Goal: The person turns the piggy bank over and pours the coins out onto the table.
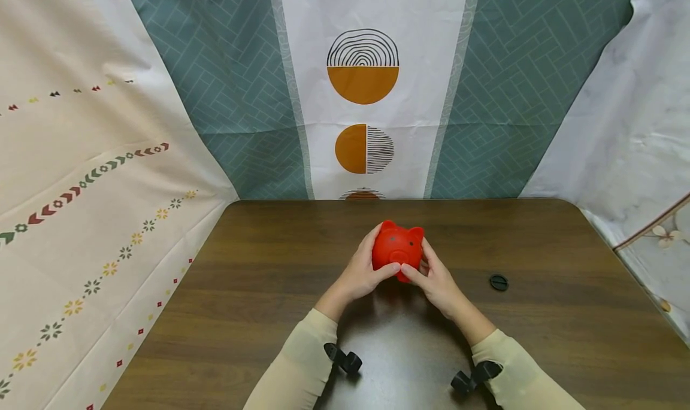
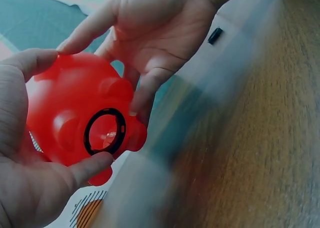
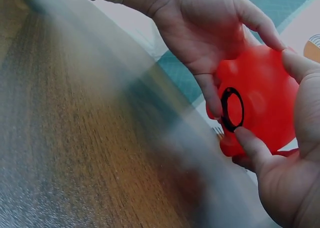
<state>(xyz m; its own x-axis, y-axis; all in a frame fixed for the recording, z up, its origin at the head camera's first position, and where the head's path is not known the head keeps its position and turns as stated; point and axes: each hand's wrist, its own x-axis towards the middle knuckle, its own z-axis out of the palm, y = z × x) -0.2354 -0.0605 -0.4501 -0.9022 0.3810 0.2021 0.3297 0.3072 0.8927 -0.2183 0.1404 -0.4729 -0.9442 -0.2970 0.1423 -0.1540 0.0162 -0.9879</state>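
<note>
Both hands hold a red piggy bank [image 1: 396, 242], its eared, snouted face turned up in the head view. My left hand [image 1: 360, 272] grips its left side and my right hand [image 1: 436, 281] its right side, the thumbs almost meeting below the snout. Seen from the left wrist, its underside has a round hole with a black ring [image 2: 89, 138], and the left thumb lies at the ring's edge. From the right wrist, the right thumb touches the same ring [image 3: 224, 110]. A round black plug [image 1: 498, 282] with a bar across it lies on the table, right of the right hand.
The brown wooden table [image 1: 269, 248] spreads beneath both arms. Behind it hangs a green and white patterned cloth [image 1: 248, 99]. Pale printed cloths flank the left and right sides. Each sleeved forearm wears a black strap mount [image 1: 345, 359].
</note>
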